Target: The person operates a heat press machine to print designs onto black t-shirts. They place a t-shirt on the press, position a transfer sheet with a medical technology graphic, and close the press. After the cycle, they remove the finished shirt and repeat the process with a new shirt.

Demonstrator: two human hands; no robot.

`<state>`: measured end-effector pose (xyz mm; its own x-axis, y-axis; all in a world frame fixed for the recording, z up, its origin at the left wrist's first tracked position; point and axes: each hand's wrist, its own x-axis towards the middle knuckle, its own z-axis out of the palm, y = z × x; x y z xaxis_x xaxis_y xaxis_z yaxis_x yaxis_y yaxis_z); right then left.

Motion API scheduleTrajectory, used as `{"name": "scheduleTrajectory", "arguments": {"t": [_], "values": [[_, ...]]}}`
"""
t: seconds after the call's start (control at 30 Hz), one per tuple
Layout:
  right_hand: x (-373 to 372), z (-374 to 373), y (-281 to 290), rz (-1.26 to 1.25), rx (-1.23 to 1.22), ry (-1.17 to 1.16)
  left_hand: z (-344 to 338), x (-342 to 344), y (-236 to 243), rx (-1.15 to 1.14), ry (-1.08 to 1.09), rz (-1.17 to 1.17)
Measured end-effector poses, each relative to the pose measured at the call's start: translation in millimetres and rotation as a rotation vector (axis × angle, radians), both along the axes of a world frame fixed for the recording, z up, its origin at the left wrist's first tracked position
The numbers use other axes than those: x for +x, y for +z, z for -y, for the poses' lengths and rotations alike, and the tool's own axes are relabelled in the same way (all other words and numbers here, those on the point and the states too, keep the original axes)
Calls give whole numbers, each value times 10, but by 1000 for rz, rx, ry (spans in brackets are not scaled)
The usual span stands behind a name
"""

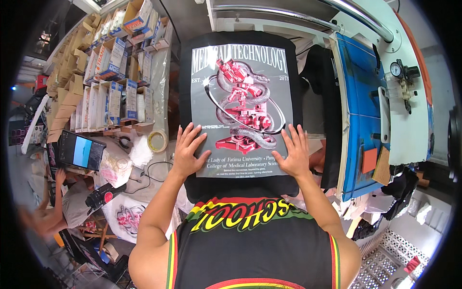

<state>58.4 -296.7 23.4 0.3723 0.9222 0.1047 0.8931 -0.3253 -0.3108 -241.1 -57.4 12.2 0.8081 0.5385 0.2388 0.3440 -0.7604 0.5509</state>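
Has a glossy printed film point(240, 106) lying flat on a black shirt point(226, 187), set inside the shirt's edges with a dark margin all round; rests the left hand point(190, 151) flat across the film's left edge toward its lower corner, fingers spread, gripping nothing; rests the right hand point(294, 154) likewise across the right edge, thumb over the film, clamped on nothing either; holds both hands well apart. Done, judging by the lie: laying the film, roughly square to the shirt and without obvious folds; not done, as far as can be seen: lifting any edge or corner of it from the cloth; cannot tell whether bonded or merely laid on. Has a roll of tape point(157, 141) off the shirt's left edge; has a blue panel point(358, 115) beyond the right edge, with a second black garment point(332, 120) between.
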Motion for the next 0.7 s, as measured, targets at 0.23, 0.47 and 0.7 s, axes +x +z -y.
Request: {"name": "scheduleTrajectory", "arguments": {"t": [0.23, 0.47, 0.7], "values": [[5, 22, -23, 3, 18, -4, -6, -4, -22, 16, -2, -9], [-5, 30, -11, -24, 28, -5, -5, -12, -30, 19, -5, 5], [458, -283, -241, -162, 373, -269, -453, 240, 72, 1, 82, 129]]}}
